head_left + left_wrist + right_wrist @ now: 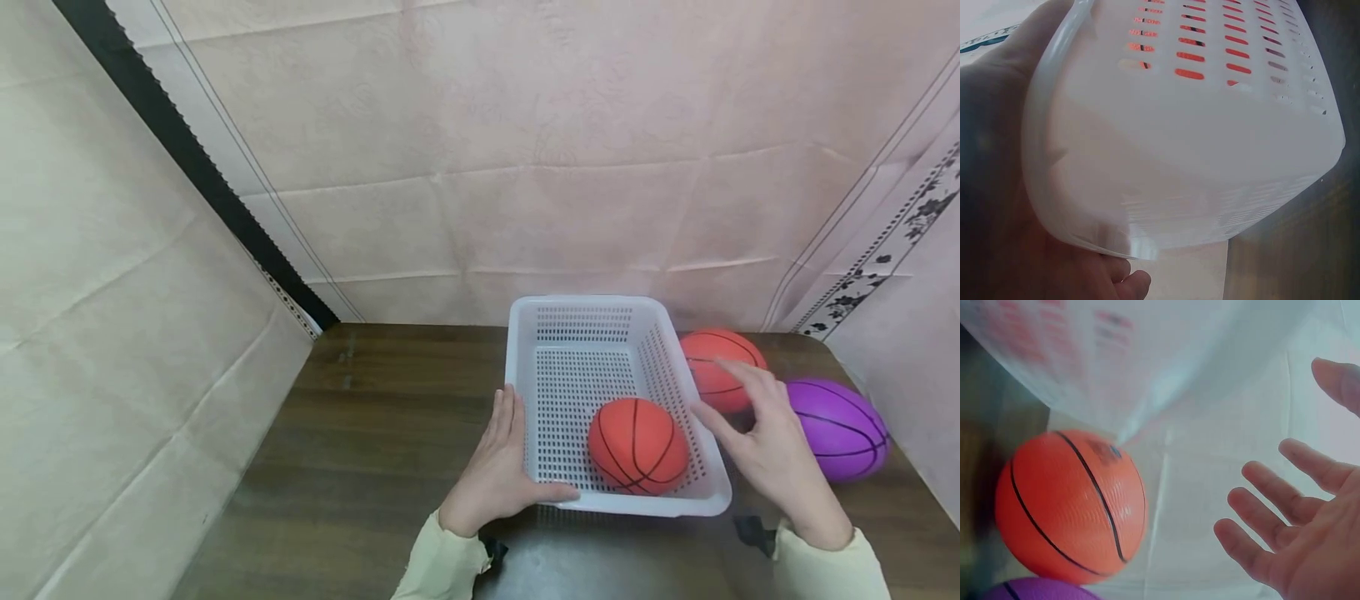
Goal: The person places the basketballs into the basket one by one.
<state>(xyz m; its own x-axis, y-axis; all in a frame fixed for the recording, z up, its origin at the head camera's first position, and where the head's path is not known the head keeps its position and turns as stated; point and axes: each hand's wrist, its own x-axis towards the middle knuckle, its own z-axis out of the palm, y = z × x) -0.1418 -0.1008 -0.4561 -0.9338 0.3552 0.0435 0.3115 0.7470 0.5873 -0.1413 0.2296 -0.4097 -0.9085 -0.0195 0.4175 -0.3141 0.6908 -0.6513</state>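
White perforated basket (581,321) holds one orange ball (637,446); the left hand (495,471) grips its near corner, while the right hand (772,450), fingers (1260,515) spread wide, hovers beside another orange ball (712,358).

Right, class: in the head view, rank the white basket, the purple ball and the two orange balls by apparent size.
1. white basket
2. purple ball
3. orange ball in the basket
4. orange ball beside the basket, partly hidden and farther off, so its rank against the other balls is unsure.

I see pale yellow-green long sleeves on both arms, ending at the wrists. My left hand (495,475) and right hand (768,450) are bare. A small black strap piece sits under each cuff.
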